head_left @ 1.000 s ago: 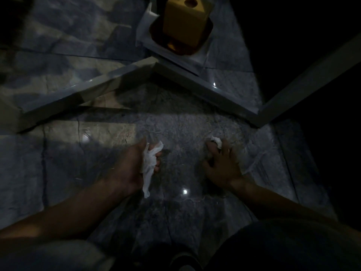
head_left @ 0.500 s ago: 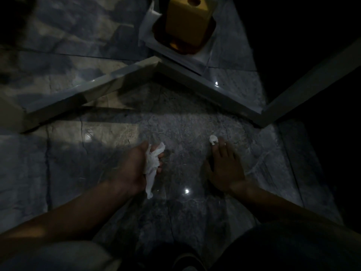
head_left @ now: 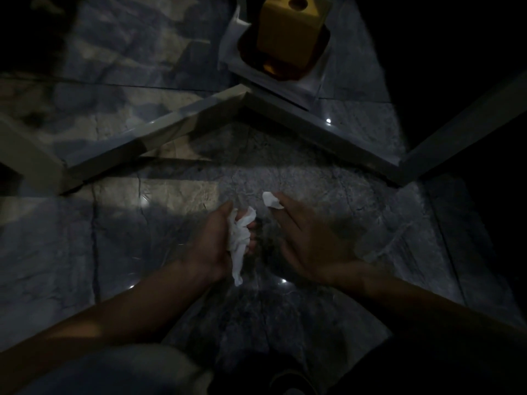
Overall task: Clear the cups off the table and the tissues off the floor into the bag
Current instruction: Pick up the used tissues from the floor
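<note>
Low over the dim marble floor (head_left: 356, 195), my left hand (head_left: 208, 243) is closed around a crumpled white tissue (head_left: 239, 238) whose tail hangs below the palm. My right hand (head_left: 310, 240) is just to its right, fingers stretched forward. A small white tissue scrap (head_left: 271, 200) is pinched at its fingertips. The two hands are a short gap apart. No cup and no bag is in view.
A pale frame bar (head_left: 159, 138) runs diagonally across the upper left and meets a second bar (head_left: 328, 135) in a corner, with a third bar (head_left: 462, 124) at the right. Beyond them a yellow box (head_left: 288, 27) sits in a dark dish. My knees fill the bottom edge.
My right hand has lifted the small scrap off the floor and carried it left, towards my left hand. The left hand still holds its tissue and has barely moved.
</note>
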A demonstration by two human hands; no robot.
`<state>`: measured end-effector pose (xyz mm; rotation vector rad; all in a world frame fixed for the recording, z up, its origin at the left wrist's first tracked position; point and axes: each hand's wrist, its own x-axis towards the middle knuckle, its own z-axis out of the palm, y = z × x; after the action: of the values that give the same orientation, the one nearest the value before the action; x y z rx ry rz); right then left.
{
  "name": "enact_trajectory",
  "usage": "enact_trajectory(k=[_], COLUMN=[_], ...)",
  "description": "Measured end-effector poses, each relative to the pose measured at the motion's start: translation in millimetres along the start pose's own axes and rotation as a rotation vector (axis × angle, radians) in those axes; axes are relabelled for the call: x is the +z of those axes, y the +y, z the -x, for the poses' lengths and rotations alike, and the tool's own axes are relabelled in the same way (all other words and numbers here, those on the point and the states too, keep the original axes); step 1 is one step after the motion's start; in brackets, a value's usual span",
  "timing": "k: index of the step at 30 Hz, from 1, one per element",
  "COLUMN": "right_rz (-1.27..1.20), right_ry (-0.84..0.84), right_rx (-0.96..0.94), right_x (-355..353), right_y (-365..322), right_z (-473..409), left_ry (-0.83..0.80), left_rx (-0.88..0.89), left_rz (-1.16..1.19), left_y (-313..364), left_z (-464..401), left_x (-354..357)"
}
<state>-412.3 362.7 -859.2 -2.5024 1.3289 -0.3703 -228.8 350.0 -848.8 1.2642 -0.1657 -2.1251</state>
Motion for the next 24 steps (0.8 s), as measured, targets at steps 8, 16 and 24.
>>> enact_trajectory(k=[8, 16, 24], right_rz=[-0.124, -0.221, -0.254], right_ry=[0.158, 0.054, -0.120], right_rx=[0.016, 0.218, 0.405], right_x=[12.0, 4.1, -73.5], right_y=[-4.5, -10.3, -59.0], right_z=[-11.7, -10.3, 40.5], left_ry=[0.050, 0.043, 0.233], left_rx=[0.004, -0.057, -0.050], left_rz=[0.003, -0.020, -0.264], left_y=[2.7, 4.1, 8.3], left_z=[1.6, 0.9, 81.4], left_x=[0.3, 1.0, 33.6])
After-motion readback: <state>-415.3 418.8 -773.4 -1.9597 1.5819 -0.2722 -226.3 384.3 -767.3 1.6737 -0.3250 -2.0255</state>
